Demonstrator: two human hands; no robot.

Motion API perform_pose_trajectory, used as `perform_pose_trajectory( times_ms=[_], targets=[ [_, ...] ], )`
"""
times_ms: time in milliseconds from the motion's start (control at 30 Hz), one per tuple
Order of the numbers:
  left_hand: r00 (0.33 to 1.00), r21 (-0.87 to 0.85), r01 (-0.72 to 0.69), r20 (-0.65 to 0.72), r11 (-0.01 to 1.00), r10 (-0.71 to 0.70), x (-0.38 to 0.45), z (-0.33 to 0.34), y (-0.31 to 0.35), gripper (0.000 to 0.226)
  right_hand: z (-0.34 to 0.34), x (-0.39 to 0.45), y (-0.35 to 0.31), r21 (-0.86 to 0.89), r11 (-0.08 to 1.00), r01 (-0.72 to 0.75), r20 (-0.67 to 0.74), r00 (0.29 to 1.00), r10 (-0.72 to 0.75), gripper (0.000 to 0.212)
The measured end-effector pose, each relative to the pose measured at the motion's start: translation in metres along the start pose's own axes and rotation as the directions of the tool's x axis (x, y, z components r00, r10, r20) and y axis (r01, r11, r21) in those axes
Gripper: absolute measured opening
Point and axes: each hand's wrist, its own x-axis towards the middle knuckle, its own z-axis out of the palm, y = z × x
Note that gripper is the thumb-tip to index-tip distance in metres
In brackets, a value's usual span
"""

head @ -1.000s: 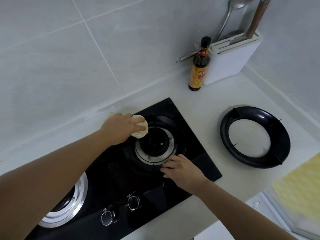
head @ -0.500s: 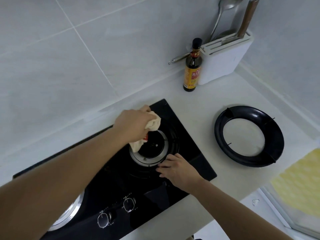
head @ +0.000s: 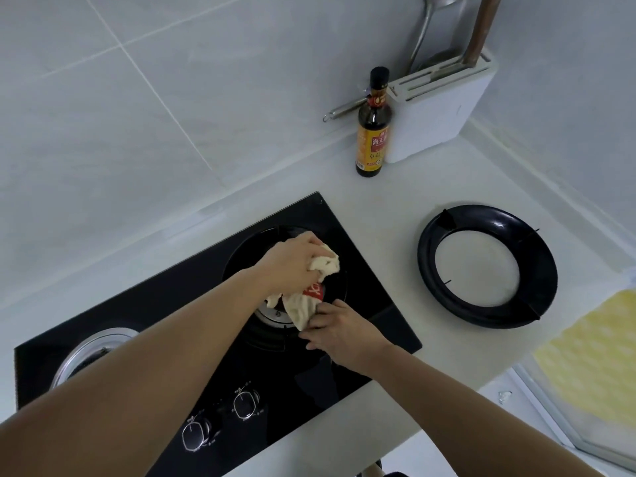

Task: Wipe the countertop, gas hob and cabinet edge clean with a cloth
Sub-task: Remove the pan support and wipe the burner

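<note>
Our left hand [head: 292, 261] grips a bunched cream cloth [head: 311, 290] over the right burner [head: 275, 313] of the black glass gas hob [head: 361, 270], the cloth draped down across the burner's steel ring and showing a red patch near its middle. Our right hand [head: 339, 330] lies on the hob just in front of the burner, its fingertips at the cloth's lower edge; we cannot tell whether they pinch the cloth or only touch it. Both forearms cross the hob and cover much of its middle, hiding part of the burner. The left burner [head: 91, 349] shows at the hob's left end, and two control knobs [head: 220, 416] sit along its front edge. On the white counter [head: 385, 208] to the right of the hob lies a black pan-support ring [head: 485, 266], off its burner and well apart from our hands. Against the tiled wall at the back stands a dark sauce bottle [head: 373, 125] with a yellow label, just beside a white utensil holder [head: 437, 111] with a ladle and a wooden handle rising from it. A yellow surface [head: 592, 356] shows at the counter's right edge.
</note>
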Motion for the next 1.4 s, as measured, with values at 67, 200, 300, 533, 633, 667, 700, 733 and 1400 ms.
perform_pose_trajectory(
  times_ms=[67, 200, 300, 533, 633, 667, 700, 733, 1400],
  targets=[
    [0.998, -0.009, -0.05, 0.049, 0.999, 0.05, 0.001, -0.003, 0.005, 0.045, 0.001, 0.005, -0.001, 0.009, 1.0, -0.013, -0.005, 1.0, 0.013, 0.019],
    [0.999, 0.349, -0.003, -0.048, 0.937, 0.022, 0.008, -0.004, 0.006, 0.043, 0.001, 0.007, -0.001, -0.021, 1.0, 0.016, 0.019, 1.0, -0.015, 0.017],
    [0.972, 0.41, 0.183, -0.209, 0.893, -0.104, 0.01, -0.003, 0.001, 0.051, -0.002, 0.006, 0.002, -0.013, 1.0, 0.017, 0.007, 1.0, -0.017, 0.017],
    [0.931, 0.076, 0.252, -0.292, 0.965, -0.22, -0.016, -0.007, 0.001, 0.044, -0.01, 0.004, -0.001, -0.158, 0.986, 0.053, 0.134, 0.99, -0.031, 0.039],
    [0.865, -0.242, 0.224, -0.396, 0.944, -0.307, -0.044, -0.026, -0.003, 0.047, -0.019, 0.011, -0.011, -0.272, 0.959, 0.082, 0.151, 0.988, -0.042, 0.024],
    [0.839, -0.34, 0.205, -0.421, 0.918, -0.344, -0.056, -0.031, -0.005, 0.048, -0.022, 0.014, -0.016, -0.288, 0.952, 0.103, 0.186, 0.981, -0.05, 0.021],
    [0.816, -0.432, 0.184, -0.434, 0.883, -0.382, -0.069, -0.035, -0.007, 0.047, -0.025, 0.016, -0.02, -0.305, 0.944, 0.13, 0.235, 0.97, -0.058, 0.02],
    [0.795, -0.508, 0.167, -0.437, 0.845, -0.42, -0.079, -0.038, -0.01, 0.045, -0.027, 0.018, -0.021, -0.335, 0.928, 0.16, 0.279, 0.958, -0.065, 0.02],
    [0.387, -0.567, -0.06, -0.772, 0.821, -0.505, -0.216, -0.047, 0.032, 0.05, -0.229, 0.148, -0.039, 0.397, 0.798, -0.453, 0.038, 0.877, 0.479, 0.05]
  ],
)
